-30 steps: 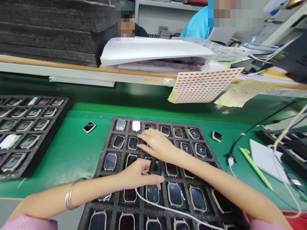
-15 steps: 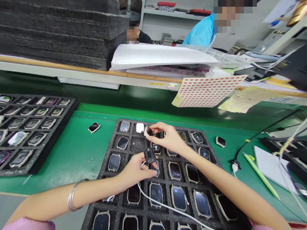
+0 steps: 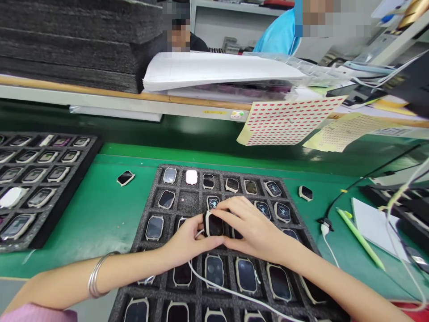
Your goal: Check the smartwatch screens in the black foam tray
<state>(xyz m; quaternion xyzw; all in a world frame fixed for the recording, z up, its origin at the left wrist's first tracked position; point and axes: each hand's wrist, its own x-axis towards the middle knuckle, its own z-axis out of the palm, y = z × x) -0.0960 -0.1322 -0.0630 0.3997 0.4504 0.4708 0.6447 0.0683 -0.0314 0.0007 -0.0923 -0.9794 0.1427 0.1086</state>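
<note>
A dark foam tray (image 3: 153, 202) holds rows of smartwatch bodies, with one slot (image 3: 187, 201) in its second row bare. Over the tray's middle my right hand (image 3: 250, 228) is closed on a beige-framed watch body (image 3: 213, 225), its dark screen facing me. My left hand (image 3: 186, 241) meets it from the left, fingers pinched under and behind the watch on a black connector that is mostly hidden. A white cable (image 3: 231, 291) runs from that connector across the lower rows. A metal bangle (image 3: 95, 275) sits on my left wrist.
A second tray of watches (image 3: 77, 172) lies at the left. Loose watch bodies (image 3: 125, 177) (image 3: 305, 192) rest on the green mat. A green pen (image 3: 360, 238), white paper and cables lie right. Sticker sheets (image 3: 284, 120) hang from the shelf; two people sit beyond it.
My right hand lifted a watch body from the tray's second row and brought it down against the black connector in my left hand. The left hand barely moved.
</note>
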